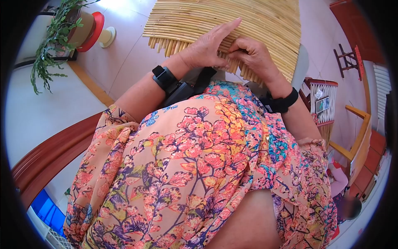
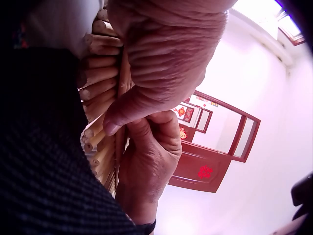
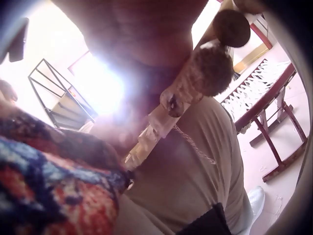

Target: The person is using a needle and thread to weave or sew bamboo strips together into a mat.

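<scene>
1. The reed mat lies in front of the person, its cut stalk ends towards the body.
2. The left hand rests on the mat's near edge, fingers straight and gripping nothing.
3. The right hand, touching the left hand at that same edge, curls its fingers around stalk ends of the mat.
4. A potted plant stands well left of the mat.

You have a pale yellow mat of round reed stalks in front of you, its dry, matt stems smooth along their length and rough at the cut ends. Your pink floral blouse is thin, soft printed cloth. The black wrist straps look like matt plastic, and the red-brown curved wooden rail shines with glossy varnish.
</scene>
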A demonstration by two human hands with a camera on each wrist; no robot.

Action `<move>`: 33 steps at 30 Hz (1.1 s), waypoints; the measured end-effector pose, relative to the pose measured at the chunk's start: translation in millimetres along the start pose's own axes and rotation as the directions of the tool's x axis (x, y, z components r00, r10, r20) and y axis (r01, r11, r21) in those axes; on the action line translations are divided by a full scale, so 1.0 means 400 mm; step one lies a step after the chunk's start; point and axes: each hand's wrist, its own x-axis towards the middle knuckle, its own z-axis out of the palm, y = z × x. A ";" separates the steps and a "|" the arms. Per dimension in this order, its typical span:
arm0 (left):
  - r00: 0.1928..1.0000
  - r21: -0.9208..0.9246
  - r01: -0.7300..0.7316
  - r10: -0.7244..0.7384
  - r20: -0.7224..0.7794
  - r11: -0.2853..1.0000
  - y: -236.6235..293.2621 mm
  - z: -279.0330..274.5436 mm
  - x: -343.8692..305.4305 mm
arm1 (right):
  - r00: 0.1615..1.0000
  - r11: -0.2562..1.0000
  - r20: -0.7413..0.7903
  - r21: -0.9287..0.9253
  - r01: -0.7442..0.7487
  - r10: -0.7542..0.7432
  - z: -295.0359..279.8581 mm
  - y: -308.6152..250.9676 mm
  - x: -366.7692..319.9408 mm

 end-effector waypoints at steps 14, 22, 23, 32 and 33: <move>1.000 0.008 0.008 -0.008 0.023 1.000 0.002 -0.001 0.001 | 0.958 0.892 -0.022 -0.372 0.257 -0.286 0.012 0.004 -0.006; 0.996 0.077 -0.078 0.080 -0.026 0.994 -0.010 -0.004 0.000 | 0.979 0.937 -0.143 -0.337 0.088 -0.143 -0.067 -0.028 -0.060; 0.995 0.099 -0.078 0.084 -0.057 0.992 0.002 -0.003 0.003 | 0.972 0.895 -0.192 -0.446 0.033 -0.132 -0.082 -0.005 -0.080; 0.992 0.358 -0.127 0.127 0.024 0.925 0.047 -0.038 0.048 | 0.988 0.696 -0.130 -0.717 -0.035 -0.085 -0.087 0.034 -0.128; 0.991 0.362 -0.132 0.129 0.031 0.923 0.047 -0.039 0.047 | 0.991 0.655 -0.107 -0.755 -0.026 -0.084 -0.083 0.037 -0.127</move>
